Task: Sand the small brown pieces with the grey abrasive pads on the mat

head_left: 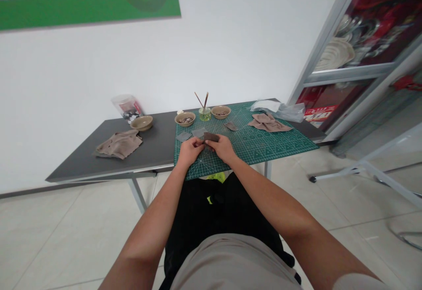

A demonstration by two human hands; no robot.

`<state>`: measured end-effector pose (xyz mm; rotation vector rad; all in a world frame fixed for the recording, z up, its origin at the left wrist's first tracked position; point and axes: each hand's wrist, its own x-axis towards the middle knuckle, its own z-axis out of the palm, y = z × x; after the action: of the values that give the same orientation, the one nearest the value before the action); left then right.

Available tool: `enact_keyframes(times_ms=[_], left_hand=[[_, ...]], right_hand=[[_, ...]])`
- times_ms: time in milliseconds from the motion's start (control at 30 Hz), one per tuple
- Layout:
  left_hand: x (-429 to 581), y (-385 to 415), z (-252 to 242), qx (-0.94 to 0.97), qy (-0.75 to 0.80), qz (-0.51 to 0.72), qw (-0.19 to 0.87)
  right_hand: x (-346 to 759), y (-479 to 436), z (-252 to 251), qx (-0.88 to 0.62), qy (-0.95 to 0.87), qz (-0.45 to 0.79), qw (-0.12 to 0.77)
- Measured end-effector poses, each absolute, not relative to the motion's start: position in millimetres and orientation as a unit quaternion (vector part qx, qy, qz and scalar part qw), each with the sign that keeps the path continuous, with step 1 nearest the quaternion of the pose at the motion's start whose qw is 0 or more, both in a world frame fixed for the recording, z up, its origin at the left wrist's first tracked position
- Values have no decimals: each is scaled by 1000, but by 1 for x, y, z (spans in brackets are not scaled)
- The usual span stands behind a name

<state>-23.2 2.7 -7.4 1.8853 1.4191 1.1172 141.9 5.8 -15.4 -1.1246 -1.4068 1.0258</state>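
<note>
A rumpled cloth (120,144), a jar (127,107) and a bowl (142,123) sit on the dark table (158,142); past a second bowl (185,119), a person's left hand (190,151) pinches the left edge of a brown scrap (211,137) over the green mat (280,145), near a brush cup (205,114), as the right hand (224,147) grips its right side; a third bowl (220,112), another cloth (268,123) and a plastic bag (292,111) follow

Head view, forward and down at table (160,140)
</note>
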Motion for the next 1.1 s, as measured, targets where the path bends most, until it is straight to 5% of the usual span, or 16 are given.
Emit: enact_keyframes(times_ms=[667,800,1100], left_hand=[[-16,-4,-2,693,558,407,208],[-15,-5,-2,704,558,397,190],[-15,-5,-3,692,560,412,197]], right_hand=[[135,1,-12,-421,-468,478,613],[131,0,-9,-450,-487,430,613],[133,6,-14,-412,-445,535,588]])
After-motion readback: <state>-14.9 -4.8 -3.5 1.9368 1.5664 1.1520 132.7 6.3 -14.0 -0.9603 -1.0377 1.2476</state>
